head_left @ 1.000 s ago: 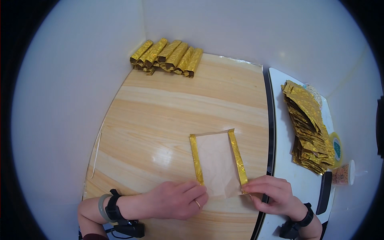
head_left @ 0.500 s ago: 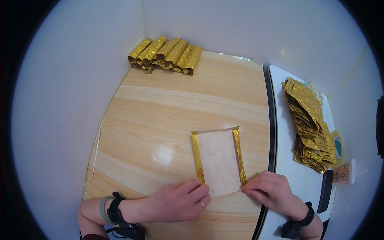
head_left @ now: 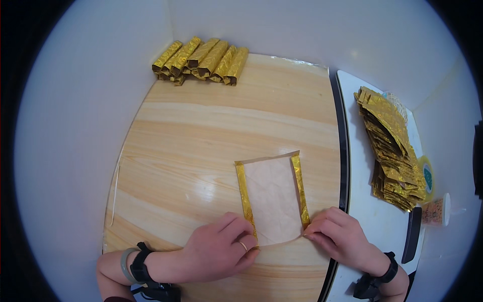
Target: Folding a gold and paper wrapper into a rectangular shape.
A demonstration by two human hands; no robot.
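Here, the paper sheet lies on the wood-grain desk, its near corners pinched in the fingers of the left hand at seven o'clock and of the right hand at five; gold rolls sit at eleven, by pale walls

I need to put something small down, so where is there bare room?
Bare wood lies between the thin white strip and the gold-edged sheet, and between that sheet and the gold rolls. It's crowded around the left hand and right hand, and where the gold stack lies beside the cup.
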